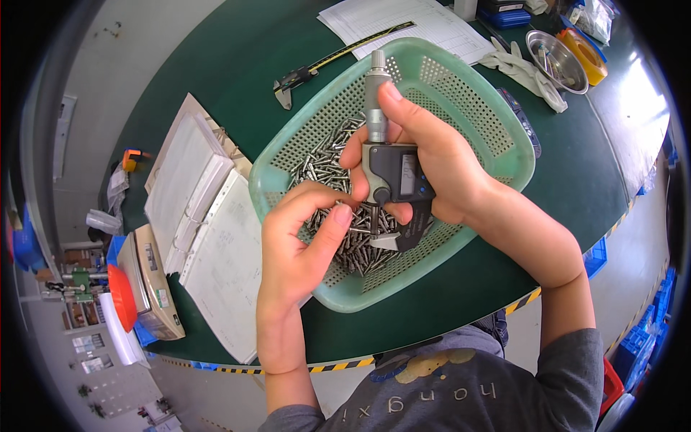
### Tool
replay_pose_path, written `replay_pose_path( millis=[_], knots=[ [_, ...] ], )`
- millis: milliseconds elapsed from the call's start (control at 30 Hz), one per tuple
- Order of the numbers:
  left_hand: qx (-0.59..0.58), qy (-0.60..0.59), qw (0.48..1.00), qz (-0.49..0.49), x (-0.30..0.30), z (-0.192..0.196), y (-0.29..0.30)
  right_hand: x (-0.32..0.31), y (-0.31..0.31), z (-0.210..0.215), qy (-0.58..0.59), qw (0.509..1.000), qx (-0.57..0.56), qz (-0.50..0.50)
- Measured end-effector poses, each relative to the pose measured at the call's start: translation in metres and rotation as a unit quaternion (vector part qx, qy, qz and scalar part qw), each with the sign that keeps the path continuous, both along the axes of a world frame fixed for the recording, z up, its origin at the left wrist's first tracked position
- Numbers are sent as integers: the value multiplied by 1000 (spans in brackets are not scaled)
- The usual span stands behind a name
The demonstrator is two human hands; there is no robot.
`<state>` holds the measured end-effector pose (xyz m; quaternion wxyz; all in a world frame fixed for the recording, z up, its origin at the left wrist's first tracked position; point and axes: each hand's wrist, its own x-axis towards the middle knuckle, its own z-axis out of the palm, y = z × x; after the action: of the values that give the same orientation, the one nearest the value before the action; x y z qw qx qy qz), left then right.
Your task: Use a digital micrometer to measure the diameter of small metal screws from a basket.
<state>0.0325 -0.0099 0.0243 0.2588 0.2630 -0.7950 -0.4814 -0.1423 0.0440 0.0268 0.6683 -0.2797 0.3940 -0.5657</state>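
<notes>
My right hand (pixel 448 162) is wrapped around a digital micrometer (pixel 387 169), its thumb along the silver thimble and its fingers behind the dark frame. The micrometer is held upright, with its measuring jaw at the lower end and a small display facing up. Close beside it, my left hand (pixel 291 241) is closed, thumb and index fingertip pinched together. Whatever lies in that pinch is too small to make out. Under both hands, a light green perforated plastic basket (pixel 497 108) holds a heap of small metal pins (pixel 320 162), partly hidden by the hands.
Beyond the basket lie a caliper (pixel 302 75), paper sheets (pixel 432 25) and white gloves (pixel 529 72). A steel bowl (pixel 568 72) with small parts and a yellow tape roll (pixel 584 54) are at far right. Left are an open ring binder (pixel 223 223) and a scale (pixel 152 281).
</notes>
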Motion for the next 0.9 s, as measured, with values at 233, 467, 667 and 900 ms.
replay_pose_path(
  millis=[233, 467, 667, 900],
  knots=[
    [30, 38, 999, 16, -3, -5, 5, 0, -1, -1, -72, 997, -8, -31],
    [30, 55, 998, 13, -3, -8, 5, -3, -1, -4, -117, 990, -26, -76],
    [11, 65, 998, 20, -4, -9, 6, -3, -1, -4, -137, 987, -27, -76],
    [18, 57, 998, 29, -3, -8, 6, -4, -2, -7, -140, 986, -35, -81]
  ],
)
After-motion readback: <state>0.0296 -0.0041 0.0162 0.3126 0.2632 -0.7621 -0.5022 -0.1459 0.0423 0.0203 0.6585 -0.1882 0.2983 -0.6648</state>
